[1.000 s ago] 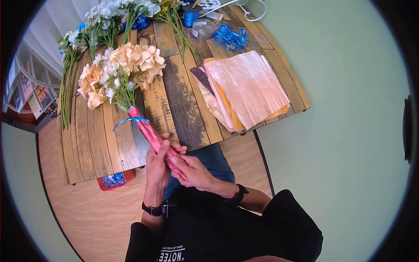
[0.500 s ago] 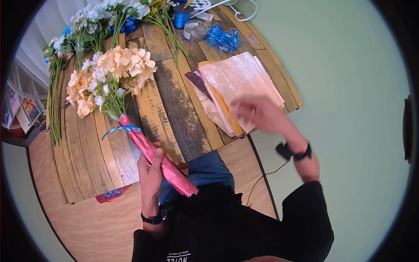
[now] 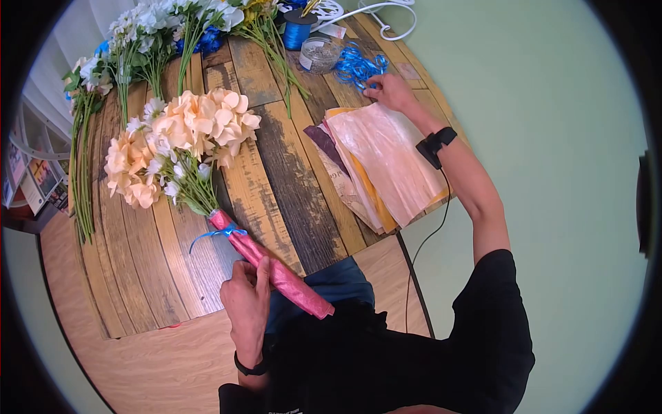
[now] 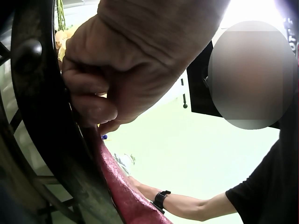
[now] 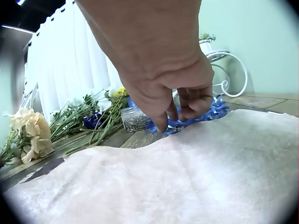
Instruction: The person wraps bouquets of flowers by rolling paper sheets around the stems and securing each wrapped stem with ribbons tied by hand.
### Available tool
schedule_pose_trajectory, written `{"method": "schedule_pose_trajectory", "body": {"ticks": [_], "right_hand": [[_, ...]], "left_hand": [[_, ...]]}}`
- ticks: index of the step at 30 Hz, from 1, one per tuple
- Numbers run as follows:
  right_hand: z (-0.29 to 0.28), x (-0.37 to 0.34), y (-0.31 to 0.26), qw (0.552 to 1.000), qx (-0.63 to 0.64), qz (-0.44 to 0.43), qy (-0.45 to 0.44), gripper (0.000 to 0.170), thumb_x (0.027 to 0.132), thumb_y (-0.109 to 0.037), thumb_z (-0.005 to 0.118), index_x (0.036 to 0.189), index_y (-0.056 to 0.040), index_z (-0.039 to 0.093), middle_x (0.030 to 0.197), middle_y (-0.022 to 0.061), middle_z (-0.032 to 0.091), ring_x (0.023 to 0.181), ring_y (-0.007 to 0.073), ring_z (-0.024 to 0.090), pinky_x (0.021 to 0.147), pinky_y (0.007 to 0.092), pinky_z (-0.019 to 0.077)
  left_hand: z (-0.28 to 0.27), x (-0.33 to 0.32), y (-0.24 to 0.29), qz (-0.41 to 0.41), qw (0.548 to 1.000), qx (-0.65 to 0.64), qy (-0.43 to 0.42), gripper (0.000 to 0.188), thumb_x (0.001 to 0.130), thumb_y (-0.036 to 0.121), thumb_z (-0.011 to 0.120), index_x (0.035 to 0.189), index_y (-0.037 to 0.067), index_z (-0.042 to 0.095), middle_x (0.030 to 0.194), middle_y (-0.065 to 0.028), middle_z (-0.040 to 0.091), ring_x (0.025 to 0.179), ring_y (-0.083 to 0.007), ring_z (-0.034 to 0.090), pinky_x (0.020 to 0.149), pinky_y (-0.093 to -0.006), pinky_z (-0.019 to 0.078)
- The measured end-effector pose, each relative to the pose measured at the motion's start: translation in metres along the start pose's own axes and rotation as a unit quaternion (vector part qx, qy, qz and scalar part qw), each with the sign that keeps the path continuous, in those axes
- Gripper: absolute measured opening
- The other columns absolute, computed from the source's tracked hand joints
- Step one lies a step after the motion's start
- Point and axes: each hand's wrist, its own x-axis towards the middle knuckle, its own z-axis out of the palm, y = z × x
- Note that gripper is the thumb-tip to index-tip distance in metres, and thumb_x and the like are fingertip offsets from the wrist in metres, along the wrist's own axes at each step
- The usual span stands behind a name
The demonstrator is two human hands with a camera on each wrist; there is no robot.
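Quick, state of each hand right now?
Left hand: pinching the pink wrapping.
Right hand: fingers at the blue ribbon; grip cannot be told.

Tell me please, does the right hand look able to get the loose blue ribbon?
Probably yes: the right hand is beside the ribbon, its fingers at the near edge, and nothing visible blocks them.

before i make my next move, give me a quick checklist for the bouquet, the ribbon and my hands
1. Left hand gripping the pink wrap: ok.
2. Blue ribbon bow in place near the wrap's upper end: ok.
3. Bow tight enough: cannot tell.
4. Whole wrap over the tabletop: not ok, its lower end juts past the edge.
5. Right hand at the curled blue ribbon: ok.
6. Strand pinched between the right fingertips: cannot tell.
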Motion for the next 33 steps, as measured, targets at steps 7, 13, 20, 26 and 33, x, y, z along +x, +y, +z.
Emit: {"method": "schedule_pose_trajectory", "body": {"ticks": [7, 13, 20, 26, 33], "right_hand": [[0.011, 0.005, 0.010, 0.998, 0.067, 0.004, -0.009, 0.020, 0.083, -0.025, 0.076, 0.094, -0.0092, 0.078, 0.090, 0.0128, 0.075, 0.083, 0.0300, 0.071, 0.078, 0.0410, 0.0547], [-0.010, 0.000, 0.014, 0.981, 0.183, -0.021, 0.059, 0.016, 0.085, -0.020, 0.075, 0.090, -0.0054, 0.078, 0.085, 0.0081, 0.075, 0.077, 0.0179, 0.069, 0.074, 0.0322, 0.0530], [-0.094, 0.008, 0.006, 0.870, 0.468, 0.041, 0.146, 0.020, 0.093, -0.023, 0.071, 0.103, -0.0068, 0.077, 0.095, 0.0002, 0.074, 0.083, 0.0115, 0.065, 0.079, 0.0319, 0.0508], [-0.173, 0.007, -0.005, 0.760, 0.598, -0.088, 0.241, 0.026, 0.099, -0.023, 0.063, 0.108, 0.0004, 0.070, 0.103, 0.0093, 0.071, 0.096, 0.0174, 0.065, 0.088, 0.0340, 0.0508], [-0.234, -0.068, -0.095, 0.713, 0.602, -0.272, 0.235, 0.021, 0.099, -0.022, 0.063, 0.103, -0.0033, 0.071, 0.104, 0.0106, 0.072, 0.102, 0.0191, 0.066, 0.095, 0.0363, 0.0498]], "left_hand": [[0.006, 0.003, -0.008, 0.003, 1.000, -0.011, 0.011, 0.036, 0.094, 0.031, 0.072, 0.079, 0.000, 0.061, 0.054, -0.0128, 0.060, 0.046, -0.0279, 0.060, 0.049, -0.0384, 0.0447], [0.008, 0.003, -0.014, -0.019, 0.993, -0.119, 0.014, 0.037, 0.096, 0.029, 0.070, 0.079, -0.002, 0.060, 0.050, -0.0081, 0.055, 0.042, -0.0134, 0.052, 0.043, -0.0323, 0.0386], [0.010, 0.003, -0.013, -0.037, 0.983, -0.182, 0.009, 0.039, 0.099, 0.030, 0.067, 0.077, -0.002, 0.060, 0.051, -0.0033, 0.053, 0.039, -0.0077, 0.044, 0.037, -0.0290, 0.0299], [0.012, 0.001, -0.014, -0.033, 0.978, -0.204, 0.026, 0.039, 0.100, 0.030, 0.065, 0.077, -0.002, 0.059, 0.051, -0.0024, 0.052, 0.040, -0.0072, 0.044, 0.037, -0.0290, 0.0297], [0.018, 0.003, -0.022, -0.009, 0.973, -0.222, 0.062, 0.038, 0.101, 0.027, 0.065, 0.075, 0.000, 0.058, 0.053, -0.0005, 0.052, 0.042, -0.0061, 0.043, 0.040, -0.0268, 0.0299]]}}
